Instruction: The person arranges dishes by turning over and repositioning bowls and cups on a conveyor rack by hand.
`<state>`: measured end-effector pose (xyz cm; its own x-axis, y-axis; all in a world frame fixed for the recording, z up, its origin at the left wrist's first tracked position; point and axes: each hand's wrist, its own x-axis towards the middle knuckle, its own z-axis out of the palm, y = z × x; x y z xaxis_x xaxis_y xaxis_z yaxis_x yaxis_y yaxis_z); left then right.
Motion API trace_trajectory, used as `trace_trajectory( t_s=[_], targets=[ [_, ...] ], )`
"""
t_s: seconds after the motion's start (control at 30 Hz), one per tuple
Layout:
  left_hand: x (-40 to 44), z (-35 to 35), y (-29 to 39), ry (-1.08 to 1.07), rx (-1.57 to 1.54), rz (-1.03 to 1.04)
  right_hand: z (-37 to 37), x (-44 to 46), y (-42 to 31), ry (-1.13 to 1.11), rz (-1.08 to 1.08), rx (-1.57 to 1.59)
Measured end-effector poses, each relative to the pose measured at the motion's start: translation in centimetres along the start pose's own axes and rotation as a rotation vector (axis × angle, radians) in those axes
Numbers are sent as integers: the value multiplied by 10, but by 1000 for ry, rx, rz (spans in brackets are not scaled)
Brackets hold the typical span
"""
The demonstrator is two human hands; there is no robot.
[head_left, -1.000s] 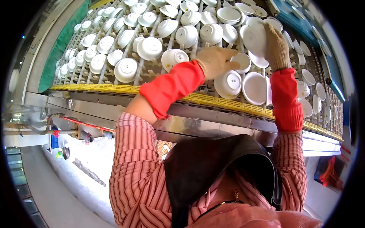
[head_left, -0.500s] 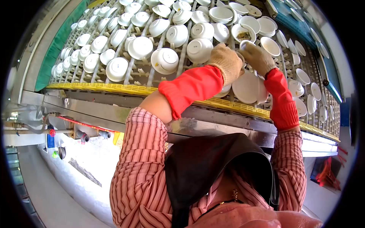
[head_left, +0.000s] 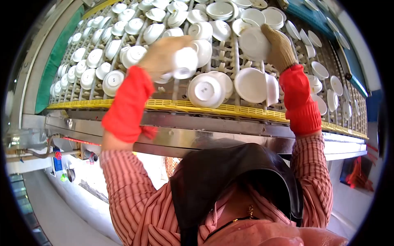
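My left hand (head_left: 166,57), in a beige knit glove and blurred by motion, grips a small white bowl (head_left: 185,63) that is blurred along with it. Behind that bowl stands another white bowl (head_left: 202,52). In my right hand (head_left: 281,47), also gloved, is a white bowl (head_left: 253,44), tilted, with my fingers at its right edge. This bowl partly covers a bowl (head_left: 239,27) behind it. Nearer to me, a white bowl (head_left: 205,90) leans base outward on the rack conveyor (head_left: 176,84), beside a larger round bowl (head_left: 250,85).
Rows of tilted white bowls (head_left: 94,58) cover the conveyor's left side. Stacked bowls (head_left: 219,10) sit at the back. A yellow guard strip (head_left: 230,111) and a steel ledge (head_left: 184,137) run along the near edge. A blue-edged side frame (head_left: 356,84) stands at right.
My hands were together over the conveyor. The left has swung left with a small bowl; the right has risen slightly and now holds a tilted bowl. The conveyor bowls appear farther left.
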<state>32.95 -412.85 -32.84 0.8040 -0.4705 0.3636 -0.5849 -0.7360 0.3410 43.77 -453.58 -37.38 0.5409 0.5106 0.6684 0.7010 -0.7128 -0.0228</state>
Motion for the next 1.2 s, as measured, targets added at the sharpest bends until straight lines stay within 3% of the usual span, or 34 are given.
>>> trace_trajectory(
  t_s=[0.07, 0.1, 0.13, 0.2, 0.23, 0.27, 0.33, 0.37, 0.4, 0.43, 0.5, 0.53, 0.6, 0.73, 0.8, 0.87, 0.9, 1.0, 1.03, 1.1, 1.13, 1.17, 1.2],
  targets=[
    [-29, -44, -6, -137, -41, -168, -19, 26, -37, -169, 173, 72],
    [-45, -53, -15, -197, -32, -276, 1, 25, -28, -152, 139, 182],
    [-62, -59, -28, -257, -19, -388, 3, 23, -31, -218, 253, 277],
    [-104, -59, -76, -296, -242, -561, 5, 18, -45, -357, 469, 475],
    [-116, -43, -75, 29, -553, -1042, 3, 16, -55, -435, 570, 571],
    [-121, -40, -81, 45, -356, -1013, -7, 9, -61, -532, 416, 438],
    [-117, -40, -80, 56, 32, -937, -39, -1, -88, -652, 442, 356],
    [-107, -38, -70, -50, 220, -944, -50, -17, -96, -592, 358, 277],
    [-96, -30, -52, -33, 454, -759, -60, -30, -102, -529, 276, 197],
    [-84, -22, -28, -11, 683, -561, -68, -37, -107, -613, 317, 106],
    [-45, -21, 47, -88, 226, -439, -71, -70, -108, -454, 373, 70],
    [-43, 1, 45, -19, 62, -209, -72, -83, -108, -380, 397, 55],
    [-17, 20, 71, -247, -216, -225, -77, -91, -106, -325, 525, 156],
    [12, 54, 69, -530, -213, -236, -77, -110, -54, -112, 620, 300],
    [24, 56, 73, -607, -199, -243, -89, -106, -28, -190, 728, 266],
    [31, 48, 84, -687, -228, -263, -88, -88, -10, -52, 535, 177],
    [31, 47, 89, -689, -241, -326, -85, -77, -3, 16, 435, 134],
    [27, 39, 104, -662, -289, -302, -65, -26, -22, 120, 498, 323],
    [23, 33, 107, -594, -284, -302, -72, -6, -46, -72, 541, 334],
    [6, 27, 110, -425, -282, -389, -63, -13, -63, -186, 399, 338],
    [-4, 23, 106, -325, -285, -477, -52, -19, -69, -64, 178, 349],
    [-9, 12, 98, -324, -394, -562, -51, -31, -72, -218, 176, 390],
    [-28, 16, 47, -225, 180, 189, -62, -38, -87, -376, 171, 432]
  ],
)
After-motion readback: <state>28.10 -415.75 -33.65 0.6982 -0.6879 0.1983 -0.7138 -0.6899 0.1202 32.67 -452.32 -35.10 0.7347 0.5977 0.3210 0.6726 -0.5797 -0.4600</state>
